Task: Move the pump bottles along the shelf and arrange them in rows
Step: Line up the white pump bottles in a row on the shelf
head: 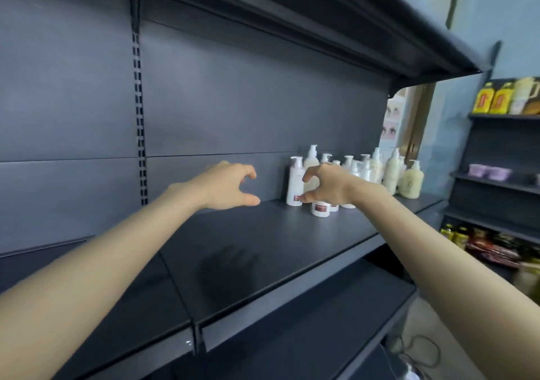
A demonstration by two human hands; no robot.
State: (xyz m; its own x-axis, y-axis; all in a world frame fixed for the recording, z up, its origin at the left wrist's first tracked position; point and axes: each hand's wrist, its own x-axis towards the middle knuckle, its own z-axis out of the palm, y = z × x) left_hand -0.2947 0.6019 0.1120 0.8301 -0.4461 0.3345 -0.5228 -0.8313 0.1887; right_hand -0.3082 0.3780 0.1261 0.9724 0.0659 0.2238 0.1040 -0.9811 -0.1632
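Right hand (330, 186) at pump bottles (294, 181), left hand (225, 185) nearby, above shelf (263, 248)

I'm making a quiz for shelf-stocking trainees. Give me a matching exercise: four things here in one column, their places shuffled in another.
1 left hand
2 white pump bottle
3 pale yellow pump bottle
4 purple tubs

A right end of the bottle group
B side shelving unit, far right
C over bare shelf, holding nothing
D left end of the bottle group

Pairs: 1-C, 2-D, 3-A, 4-B

The right hand (327, 186) hides several pump bottles (294, 181), so any grip is unclear; their labels (319, 208) blur.
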